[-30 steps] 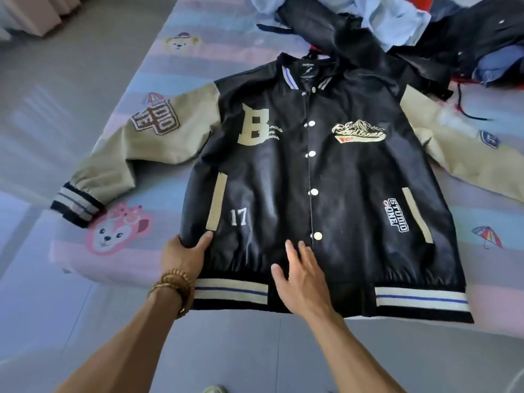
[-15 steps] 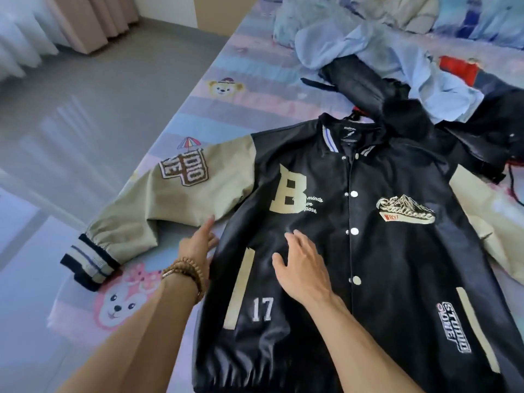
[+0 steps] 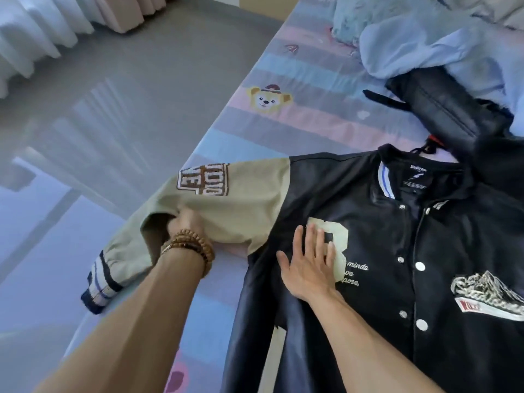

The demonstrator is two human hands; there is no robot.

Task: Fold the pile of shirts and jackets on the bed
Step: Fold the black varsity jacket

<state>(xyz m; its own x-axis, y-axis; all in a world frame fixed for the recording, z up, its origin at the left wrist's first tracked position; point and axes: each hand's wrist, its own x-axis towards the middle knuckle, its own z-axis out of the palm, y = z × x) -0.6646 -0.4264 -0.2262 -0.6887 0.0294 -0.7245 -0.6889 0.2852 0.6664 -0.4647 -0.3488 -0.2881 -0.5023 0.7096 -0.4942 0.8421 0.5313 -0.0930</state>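
A black jacket (image 3: 382,251) lies face up, snapped shut, on the striped bed (image 3: 297,126). The left hand (image 3: 184,225) pinches its tan sleeve (image 3: 226,211), while the right hand (image 3: 309,265) rests flat, fingers spread, on the chest.

On the black jacket (image 3: 382,251) we read a large cream letter "B" (image 3: 330,245), partly covered by our right hand (image 3: 307,268). Beside it, small script shows "minds", "ve" and "pose," (image 3: 351,275). The neck label (image 3: 416,177) reads "Studio one". A brown patch (image 3: 204,180) on the tan left sleeve (image 3: 226,205) is creased; we make out only parts of letters. The mountain badge (image 3: 487,296) to the right has a red tag too blurred to read.
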